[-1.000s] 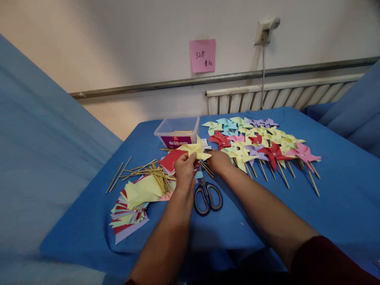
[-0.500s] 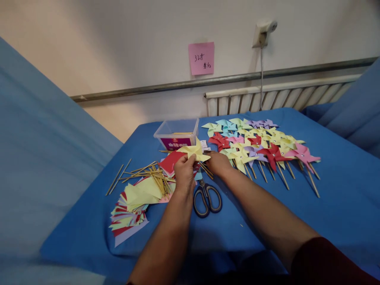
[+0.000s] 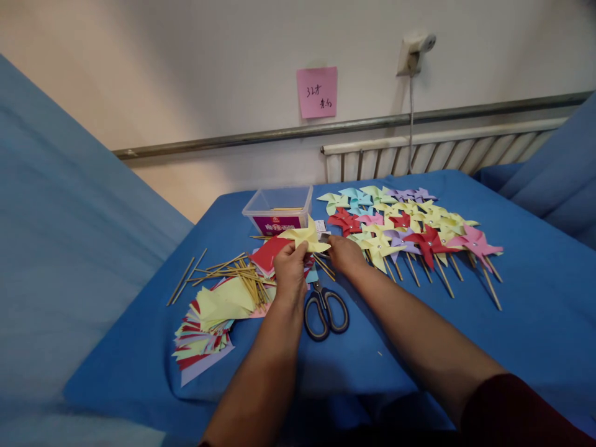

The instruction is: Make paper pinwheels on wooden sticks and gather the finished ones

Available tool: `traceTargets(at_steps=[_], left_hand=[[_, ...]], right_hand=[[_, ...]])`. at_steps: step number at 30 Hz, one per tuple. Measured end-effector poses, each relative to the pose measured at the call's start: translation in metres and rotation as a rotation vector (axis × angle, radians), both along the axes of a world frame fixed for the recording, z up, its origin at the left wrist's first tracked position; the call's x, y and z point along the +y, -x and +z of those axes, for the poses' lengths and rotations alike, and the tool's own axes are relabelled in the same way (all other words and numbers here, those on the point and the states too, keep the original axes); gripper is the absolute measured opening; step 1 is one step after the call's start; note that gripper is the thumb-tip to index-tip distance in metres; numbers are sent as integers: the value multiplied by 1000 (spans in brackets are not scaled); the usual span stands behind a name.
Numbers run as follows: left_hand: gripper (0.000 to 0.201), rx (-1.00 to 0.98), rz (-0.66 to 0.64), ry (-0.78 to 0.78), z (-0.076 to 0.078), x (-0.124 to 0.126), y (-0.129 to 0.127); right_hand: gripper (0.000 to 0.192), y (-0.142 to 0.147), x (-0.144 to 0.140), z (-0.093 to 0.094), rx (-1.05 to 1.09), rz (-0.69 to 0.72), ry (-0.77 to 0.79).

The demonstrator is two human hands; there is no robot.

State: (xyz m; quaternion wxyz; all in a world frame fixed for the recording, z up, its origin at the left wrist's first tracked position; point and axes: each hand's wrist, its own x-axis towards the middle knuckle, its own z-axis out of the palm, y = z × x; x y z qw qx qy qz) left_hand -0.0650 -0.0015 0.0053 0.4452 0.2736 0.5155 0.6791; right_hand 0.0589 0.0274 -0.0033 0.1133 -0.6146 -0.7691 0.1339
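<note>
Head: curled, pointed yellow paper pinwheel point(image 3: 308, 234), pinched.

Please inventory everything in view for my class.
Paper pinwheel: one, yellow, centre
Table: one, blue cover, foreground
Stick pinwheels: many, mixed, table right
Paper sheets: many, mixed, table left
Sticks: many, tan, mostly table left
Scissors: one pair, dark handles, front centre
Tub: one, clear, table back
Printed item: count unclear, white, beside tub
Wall: one, pale, background
Note: one, pink, wall
Outlet: one, white, wall right
Cable: one, pale, below outlet
Pipe: one, grey, along wall
Radiator: one, white, below pipe
Drapes: two, blue, both sides
Left hand: one, bare, holding paper pinwheel
Right hand: one, bare, beside paper pinwheel
Sleeve: one, dark red, lower right
</note>
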Motion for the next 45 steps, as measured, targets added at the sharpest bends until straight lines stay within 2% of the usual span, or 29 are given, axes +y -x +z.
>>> traceTargets(at_steps=[8, 13, 17, 20, 23, 28, 35, 45], left_hand=[[26, 13, -17, 1, -1, 0, 0], [27, -25, -13, -6, 2, -2, -1], [28, -29, -21, -20, 2, -2, -2], [28, -27, -26, -18, 2, -2, -3], [28, -20, -14, -12, 2, -2, -3], [27, 0, -24, -10, 1, -2, -4], [24, 0, -40, -10, 0, -2, -6], [25, 22, -40, -3, -1, -3, -8]], right_hand=[[27, 0, 0, 1, 65, -46, 30], [24, -11, -16, 7, 106, -19, -12], [19, -25, -34, -4, 155, 70, 43], [17, -31, -36, -17, 279, 18, 131], [16, -34, -33, -23, 352, -32, 203], [13, -36, -35, -16, 265, 92, 152], [14, -37, -36, -13, 185, 155, 135], [20, -35, -31, -12, 82, 129, 105]])
